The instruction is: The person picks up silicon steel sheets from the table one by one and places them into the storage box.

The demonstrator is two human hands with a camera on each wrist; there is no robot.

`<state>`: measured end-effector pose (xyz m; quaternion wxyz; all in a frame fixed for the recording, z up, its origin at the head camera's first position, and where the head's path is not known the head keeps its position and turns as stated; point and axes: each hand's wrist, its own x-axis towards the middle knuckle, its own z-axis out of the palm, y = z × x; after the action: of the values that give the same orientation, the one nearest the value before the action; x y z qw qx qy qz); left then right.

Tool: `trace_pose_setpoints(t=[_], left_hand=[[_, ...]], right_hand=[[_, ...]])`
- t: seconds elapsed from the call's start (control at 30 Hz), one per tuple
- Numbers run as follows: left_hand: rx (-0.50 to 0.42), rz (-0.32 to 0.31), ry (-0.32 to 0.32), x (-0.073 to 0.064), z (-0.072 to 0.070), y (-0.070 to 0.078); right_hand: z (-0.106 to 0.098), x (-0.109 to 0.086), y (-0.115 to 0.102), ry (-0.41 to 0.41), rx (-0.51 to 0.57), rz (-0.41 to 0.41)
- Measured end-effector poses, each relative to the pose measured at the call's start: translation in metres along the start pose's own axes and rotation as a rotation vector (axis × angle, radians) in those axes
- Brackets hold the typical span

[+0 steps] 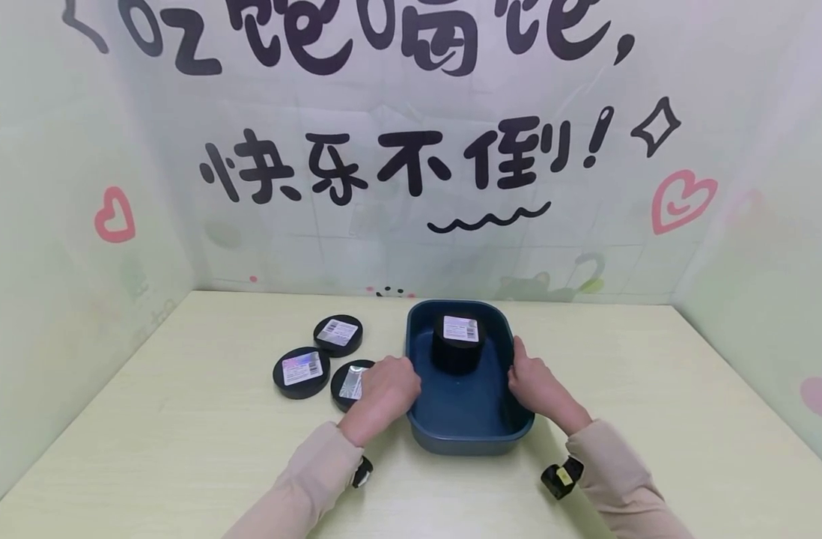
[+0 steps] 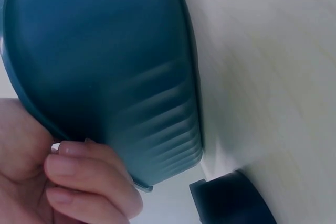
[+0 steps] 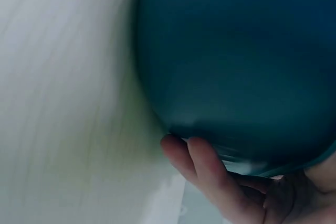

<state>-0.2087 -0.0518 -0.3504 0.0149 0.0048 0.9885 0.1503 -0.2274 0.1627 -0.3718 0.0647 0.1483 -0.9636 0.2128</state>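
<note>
While the blue rectangular bin is grasped by its opposite long rims, one by the left grip and the other by the right grip, it is best balanced level by even effort from both sides, since its load is set toward the far end. Sudden tugs should be avoided, because the black cylinder could slide across the smooth floor. Some clearance should be allowed at the left, where the nearest black disc is partly hidden by the knuckles. The bin appears to be set on the pale desk; whether its base is slightly raised cannot be told. Inside, only the cylinder is seen, stood upright with a white label on top; whether it is formed of one piece or several stacked ones cannot be made out. Outside, beyond the nearest disc, a far black disc and a left black disc are laid flat, both labelled; whether anything is contained in them is not shown.
</note>
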Motion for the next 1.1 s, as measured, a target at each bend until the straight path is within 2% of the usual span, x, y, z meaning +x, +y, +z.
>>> trace_pose_setpoints(t=[0.23,0.4,0.53,0.73,0.83,1.1], left_hand=[[-0.002,-0.006,-0.017,0.001,-0.001,0.0],[-0.009,-0.007,-0.023,0.001,-0.002,-0.001],[-0.005,0.019,-0.012,0.001,-0.002,-0.002],[-0.015,0.042,-0.011,0.002,-0.005,-0.006],[-0.023,0.043,-0.008,0.002,-0.006,-0.007],[-0.065,0.125,0.036,-0.001,-0.004,-0.017]], right_hand=[[-0.007,-0.003,-0.013,-0.024,-0.096,0.029],[-0.006,-0.004,-0.015,0.009,-0.127,0.034],[-0.005,-0.004,-0.017,0.047,-0.139,0.038],[-0.002,-0.004,-0.02,0.119,-0.184,-0.011],[0.0,-0.003,-0.021,0.125,-0.193,-0.016],[0.0,-0.003,-0.021,0.081,-0.141,0.085]])
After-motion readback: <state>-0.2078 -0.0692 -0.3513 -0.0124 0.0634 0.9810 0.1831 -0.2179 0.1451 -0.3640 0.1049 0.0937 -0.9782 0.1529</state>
